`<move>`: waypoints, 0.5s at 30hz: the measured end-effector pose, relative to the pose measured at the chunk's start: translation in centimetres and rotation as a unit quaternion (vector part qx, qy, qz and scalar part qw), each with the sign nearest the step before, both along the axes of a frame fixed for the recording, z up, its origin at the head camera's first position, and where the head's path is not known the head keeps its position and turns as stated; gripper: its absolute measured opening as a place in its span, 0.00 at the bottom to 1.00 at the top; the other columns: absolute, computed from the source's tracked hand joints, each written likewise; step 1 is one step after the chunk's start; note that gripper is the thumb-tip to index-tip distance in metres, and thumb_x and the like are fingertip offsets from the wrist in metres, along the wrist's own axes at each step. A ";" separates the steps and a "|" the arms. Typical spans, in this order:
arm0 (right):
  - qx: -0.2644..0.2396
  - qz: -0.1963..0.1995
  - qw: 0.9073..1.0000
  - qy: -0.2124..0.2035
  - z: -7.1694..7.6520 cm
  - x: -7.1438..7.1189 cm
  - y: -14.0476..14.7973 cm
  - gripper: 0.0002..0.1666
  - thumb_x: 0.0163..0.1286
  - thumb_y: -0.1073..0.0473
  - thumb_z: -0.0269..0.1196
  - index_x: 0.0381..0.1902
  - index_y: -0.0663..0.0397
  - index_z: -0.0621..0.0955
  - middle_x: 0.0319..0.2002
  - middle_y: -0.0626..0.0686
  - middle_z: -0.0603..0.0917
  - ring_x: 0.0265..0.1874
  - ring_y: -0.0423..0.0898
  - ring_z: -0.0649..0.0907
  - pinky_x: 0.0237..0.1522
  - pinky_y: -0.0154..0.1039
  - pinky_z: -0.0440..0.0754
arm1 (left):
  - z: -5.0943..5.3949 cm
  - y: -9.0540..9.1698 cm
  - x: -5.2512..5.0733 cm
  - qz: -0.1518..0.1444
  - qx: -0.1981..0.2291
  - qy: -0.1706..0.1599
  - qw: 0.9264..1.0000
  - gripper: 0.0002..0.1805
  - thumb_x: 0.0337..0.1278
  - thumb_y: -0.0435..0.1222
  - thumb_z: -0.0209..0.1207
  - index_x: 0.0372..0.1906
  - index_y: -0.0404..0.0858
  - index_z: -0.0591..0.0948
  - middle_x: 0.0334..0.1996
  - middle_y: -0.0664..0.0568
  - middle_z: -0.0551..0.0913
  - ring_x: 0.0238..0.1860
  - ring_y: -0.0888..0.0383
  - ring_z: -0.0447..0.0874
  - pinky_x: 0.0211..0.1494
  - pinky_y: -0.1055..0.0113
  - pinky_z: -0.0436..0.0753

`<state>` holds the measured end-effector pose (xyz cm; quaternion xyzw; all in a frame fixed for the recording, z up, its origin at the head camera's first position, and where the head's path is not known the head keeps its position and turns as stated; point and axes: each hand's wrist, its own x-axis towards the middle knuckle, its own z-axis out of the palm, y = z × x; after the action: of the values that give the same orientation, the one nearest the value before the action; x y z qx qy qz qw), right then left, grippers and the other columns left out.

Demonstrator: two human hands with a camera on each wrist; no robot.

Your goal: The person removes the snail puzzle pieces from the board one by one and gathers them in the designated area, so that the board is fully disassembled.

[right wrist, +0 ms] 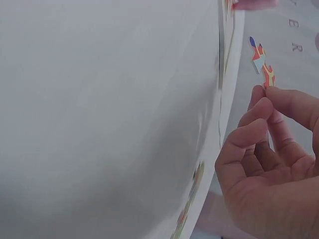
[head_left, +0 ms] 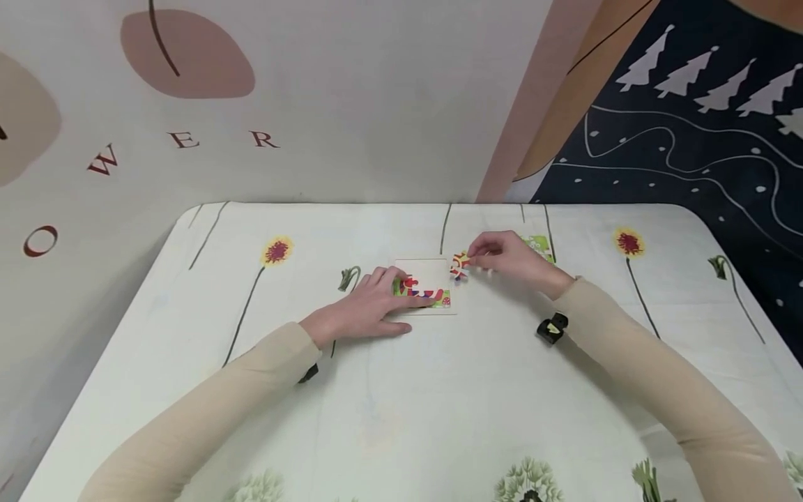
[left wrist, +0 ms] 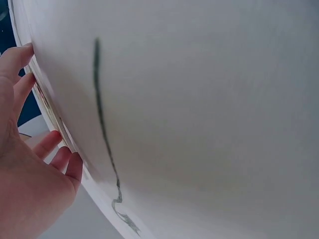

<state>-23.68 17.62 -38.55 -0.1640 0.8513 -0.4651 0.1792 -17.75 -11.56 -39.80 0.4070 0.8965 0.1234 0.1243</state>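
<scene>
A jigsaw board (head_left: pixel 423 267) with a pale bare upper part lies in the middle of the table. Colourful joined pieces (head_left: pixel 446 300) fill its lower part. My left hand (head_left: pixel 364 308) rests on the board's left side, fingers reaching over those pieces; in the left wrist view the left hand (left wrist: pixel 40 184) touches the board edge with its fingertips. Just right of the board, my right hand (head_left: pixel 517 260) pinches a red, yellow and blue jigsaw piece (head_left: pixel 459 265) between thumb and index finger. The right wrist view shows this piece (right wrist: pixel 268 74) raised off the table.
More green jigsaw pieces (head_left: pixel 541 245) lie behind the right hand, partly covered by it. A white cloth (head_left: pixel 376 404) printed with flowers covers the table. At the table's far edge rises a printed wall hanging (head_left: pixel 389 104). Each wrist carries a small black device (head_left: pixel 552 328).
</scene>
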 end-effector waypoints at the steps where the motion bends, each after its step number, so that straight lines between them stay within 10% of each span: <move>1: 0.001 -0.005 1.000 -0.001 0.1 0.0 0.4 0.08 0.68 0.64 0.61 0.43 0.62 0.81 0.38 0.56 0.82 0.35 0.50 0.79 0.36 0.38 0.76 | 0.0 0.0 0.0 0.000 0.003 0.001 1.000 0.30 0.63 0.49 0.59 0.70 0.61 0.69 0.64 0.42 0.60 0.60 0.46 0.58 0.54 0.53 0.64; 15: 0.003 -0.029 1.000 0.012 0.8 0.1 2.9 0.10 0.67 0.65 0.62 0.44 0.65 0.81 0.39 0.57 0.83 0.36 0.45 0.78 0.35 0.34 0.75 | 0.0 -0.1 0.0 0.000 0.009 -0.001 1.000 0.30 0.63 0.49 0.59 0.69 0.62 0.69 0.63 0.42 0.61 0.60 0.46 0.58 0.55 0.53 0.63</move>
<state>-23.56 20.48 -37.78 -0.1446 0.8593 -0.4652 0.1560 -17.77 -11.62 -39.83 0.4084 0.8950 0.1317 0.1217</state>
